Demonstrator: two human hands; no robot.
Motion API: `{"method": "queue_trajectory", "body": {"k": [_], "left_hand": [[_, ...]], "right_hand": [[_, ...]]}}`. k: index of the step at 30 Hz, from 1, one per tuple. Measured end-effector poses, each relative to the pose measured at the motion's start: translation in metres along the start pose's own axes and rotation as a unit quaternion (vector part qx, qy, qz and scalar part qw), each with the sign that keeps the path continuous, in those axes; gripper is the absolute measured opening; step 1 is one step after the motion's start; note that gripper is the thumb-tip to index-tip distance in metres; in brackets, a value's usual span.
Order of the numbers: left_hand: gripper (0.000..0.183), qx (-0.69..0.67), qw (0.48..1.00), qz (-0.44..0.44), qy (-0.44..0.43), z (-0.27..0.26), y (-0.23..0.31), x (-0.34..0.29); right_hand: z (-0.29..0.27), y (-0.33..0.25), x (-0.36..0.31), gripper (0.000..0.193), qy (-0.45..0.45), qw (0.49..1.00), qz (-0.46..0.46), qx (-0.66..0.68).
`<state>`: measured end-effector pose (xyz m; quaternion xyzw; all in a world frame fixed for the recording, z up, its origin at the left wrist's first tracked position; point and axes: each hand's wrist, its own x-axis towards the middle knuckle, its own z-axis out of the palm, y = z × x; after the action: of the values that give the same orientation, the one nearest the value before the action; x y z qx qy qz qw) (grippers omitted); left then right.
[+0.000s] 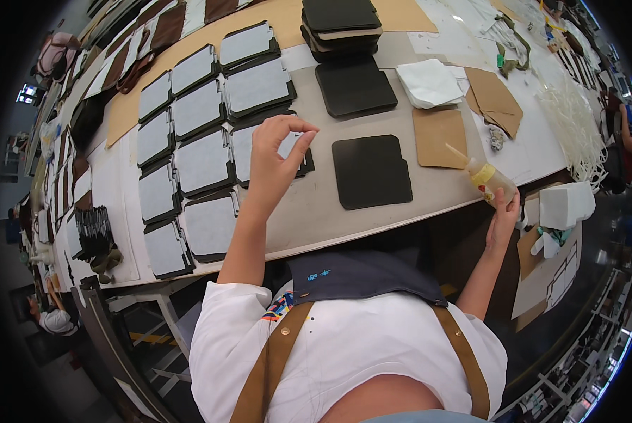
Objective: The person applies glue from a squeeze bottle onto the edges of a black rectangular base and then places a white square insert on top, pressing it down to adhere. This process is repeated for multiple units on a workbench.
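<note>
My right hand (503, 211) is wrapped round the lower part of a squeeze bottle (486, 180) at the table's near right edge. The bottle is translucent with a yellow band, and its long pale nozzle points up and left over a tan rectangular piece (439, 137). My left hand (279, 151) hovers above the stacked grey-faced panels, thumb and forefinger brought together in a pinch; nothing shows between them. To its right a single black panel (372, 172) with cut corners lies flat. Another black panel (356, 86) lies farther back.
Several grey-faced panels (202, 167) with black edges stand in rows at left. A tall pile of black panels (341, 21) is at the back. White sheets (429, 82), tan pieces (494, 102) and pale strips (577, 134) lie to the right. Dark tools (97, 233) sit far left.
</note>
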<state>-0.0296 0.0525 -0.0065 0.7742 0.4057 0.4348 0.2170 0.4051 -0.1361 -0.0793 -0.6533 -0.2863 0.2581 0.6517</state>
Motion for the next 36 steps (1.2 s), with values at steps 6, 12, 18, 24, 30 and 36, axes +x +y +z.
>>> {"method": "queue_trajectory", "body": {"k": [6,12,18,24,30,36], "left_hand": [[0.016,-0.046,0.998,-0.023,0.025,0.041,-0.011,-0.013],[0.014,-0.012,0.999,-0.007,0.032,0.047,-0.021,-0.020],[0.012,-0.002,0.999,0.020,-0.031,0.056,-0.008,-0.023],[0.034,0.011,0.977,0.130,-0.166,0.099,0.033,-0.031],[0.054,0.133,0.941,0.174,-0.257,0.157,0.054,-0.030],[0.053,0.153,0.938,0.163,-0.264,0.165,0.052,-0.032]], "right_hand": [[0.063,-0.042,-0.023,0.061,-0.007,0.994,-0.092,0.065],[0.090,-0.059,-0.034,0.063,0.016,0.978,-0.191,-0.077],[0.079,-0.046,-0.031,0.058,0.060,0.991,-0.121,-0.017],[0.074,-0.045,-0.030,0.056,0.065,0.994,-0.090,0.014],[0.058,-0.037,-0.017,0.054,0.086,0.992,-0.087,0.023],[0.065,-0.054,-0.014,0.045,0.302,0.895,-0.327,0.022]]}}
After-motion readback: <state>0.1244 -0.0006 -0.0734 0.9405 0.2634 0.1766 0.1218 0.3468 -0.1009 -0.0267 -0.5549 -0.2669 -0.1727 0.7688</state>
